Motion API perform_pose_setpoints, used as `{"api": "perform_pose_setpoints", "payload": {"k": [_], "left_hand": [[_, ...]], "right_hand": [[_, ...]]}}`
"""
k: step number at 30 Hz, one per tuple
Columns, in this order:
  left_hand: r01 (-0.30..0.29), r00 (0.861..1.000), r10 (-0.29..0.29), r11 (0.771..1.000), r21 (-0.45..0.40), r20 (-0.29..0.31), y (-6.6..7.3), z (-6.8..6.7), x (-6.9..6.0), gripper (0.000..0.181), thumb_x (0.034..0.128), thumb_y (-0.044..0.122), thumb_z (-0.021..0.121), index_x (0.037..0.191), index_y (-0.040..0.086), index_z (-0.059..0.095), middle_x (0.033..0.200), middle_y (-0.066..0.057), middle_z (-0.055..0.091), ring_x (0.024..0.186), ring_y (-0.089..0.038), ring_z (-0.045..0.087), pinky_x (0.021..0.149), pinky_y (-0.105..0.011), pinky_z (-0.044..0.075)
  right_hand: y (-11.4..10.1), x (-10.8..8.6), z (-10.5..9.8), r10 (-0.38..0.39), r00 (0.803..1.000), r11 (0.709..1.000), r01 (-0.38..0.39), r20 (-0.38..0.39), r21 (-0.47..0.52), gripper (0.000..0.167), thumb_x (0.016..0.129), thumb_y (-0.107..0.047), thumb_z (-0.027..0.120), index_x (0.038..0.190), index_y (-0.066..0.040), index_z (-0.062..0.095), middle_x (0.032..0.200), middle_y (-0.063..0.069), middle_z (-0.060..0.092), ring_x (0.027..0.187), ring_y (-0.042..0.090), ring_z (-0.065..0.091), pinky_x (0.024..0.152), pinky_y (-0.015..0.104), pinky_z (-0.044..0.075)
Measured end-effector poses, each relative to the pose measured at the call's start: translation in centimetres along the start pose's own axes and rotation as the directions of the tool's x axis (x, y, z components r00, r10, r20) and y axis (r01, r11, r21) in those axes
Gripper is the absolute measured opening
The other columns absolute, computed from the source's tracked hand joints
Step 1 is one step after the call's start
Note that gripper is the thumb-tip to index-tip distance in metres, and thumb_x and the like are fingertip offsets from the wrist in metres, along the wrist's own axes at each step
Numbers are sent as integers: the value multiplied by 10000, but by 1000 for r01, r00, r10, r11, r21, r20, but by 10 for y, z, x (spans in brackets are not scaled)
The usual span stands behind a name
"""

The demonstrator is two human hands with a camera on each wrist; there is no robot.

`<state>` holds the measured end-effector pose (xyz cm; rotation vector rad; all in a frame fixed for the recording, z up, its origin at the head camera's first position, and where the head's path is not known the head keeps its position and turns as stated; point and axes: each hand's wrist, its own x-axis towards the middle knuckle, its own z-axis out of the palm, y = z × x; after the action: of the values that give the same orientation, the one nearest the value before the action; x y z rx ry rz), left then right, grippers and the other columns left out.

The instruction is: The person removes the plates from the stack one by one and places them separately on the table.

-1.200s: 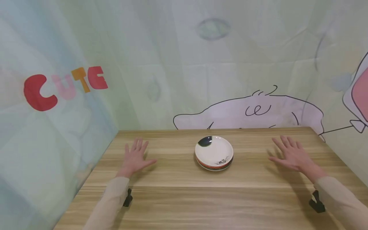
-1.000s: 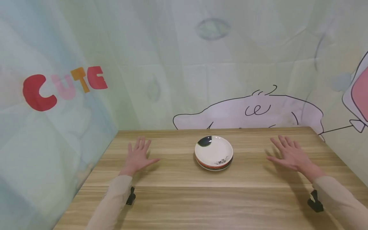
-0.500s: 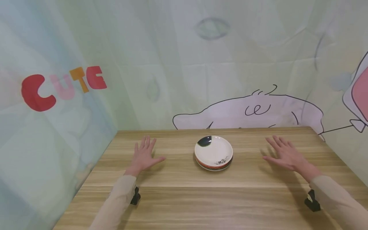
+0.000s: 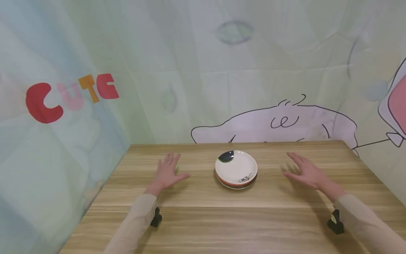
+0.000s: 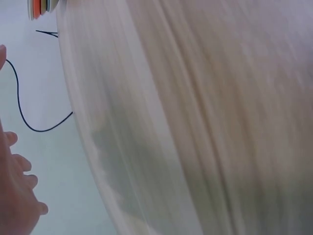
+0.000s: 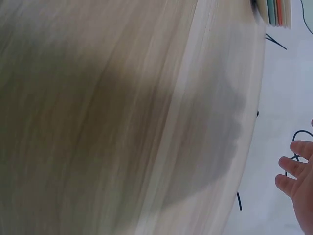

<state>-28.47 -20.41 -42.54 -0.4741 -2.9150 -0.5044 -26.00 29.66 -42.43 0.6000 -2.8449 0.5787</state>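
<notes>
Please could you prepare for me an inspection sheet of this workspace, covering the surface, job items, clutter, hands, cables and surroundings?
Surface: wood-grain table, with shadows of the arms on it.
Job items: one stack of plates, between the hands, towards the far edge; the top one is white with a dark patch and small dark print.
Clutter: nothing seen.
Left hand: fingers spread, apart from the stack.
Right hand: fingers extended, apart from the stack.
Cables: nothing seen; dark lines behind the table look like backdrop print.
Surroundings: pale backdrop with the word CUTE and a cartoon figure.
</notes>
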Motion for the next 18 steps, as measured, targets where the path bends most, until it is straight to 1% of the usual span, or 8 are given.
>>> {"api": "perform_pose_setpoints", "payload": {"k": [4,8,11,13,18], "left_hand": [[-6,1000,6,1000,-16,-4,5,4,1,921,773,564,587,1421,13,234,1469,-248,123,1355,-392,56,1064,-581,-34],[6,1000,-5,999,-36,12,12,6,2,920,782,559,581,1428,18,213,1476,-234,106,1360,-380,42,1069,-577,-24],[6,1000,-5,998,-60,17,19,7,2,924,788,545,587,1429,6,196,1476,-236,99,1357,-388,53,1071,-580,8],[4,1000,-3,996,-91,16,24,7,3,929,785,525,606,1427,-4,193,1475,-239,103,1355,-392,65,1074,-577,31],[-3,999,7,993,-121,34,33,11,6,928,784,510,619,1427,-6,192,1477,-231,115,1358,-377,79,1086,-550,72]], "right_hand": [[-4,4,4,5,1000,999,-4,-11,45,778,837,-406,592,1398,18,258,1387,306,285,1215,506,289,958,665,224],[-6,8,8,1,1000,996,1,-25,90,774,839,-395,595,1398,22,259,1385,297,301,1223,489,297,977,643,223],[-7,10,11,2,1000,992,2,-30,125,773,838,-382,601,1399,24,258,1389,293,300,1232,482,296,987,629,224],[-9,11,12,8,1000,990,-4,-27,142,774,841,-382,599,1401,24,252,1394,289,293,1237,477,294,990,624,227],[-16,11,14,41,999,981,-39,-2,189,773,850,-393,587,1405,21,244,1409,278,275,1224,470,322,983,625,243]]}}
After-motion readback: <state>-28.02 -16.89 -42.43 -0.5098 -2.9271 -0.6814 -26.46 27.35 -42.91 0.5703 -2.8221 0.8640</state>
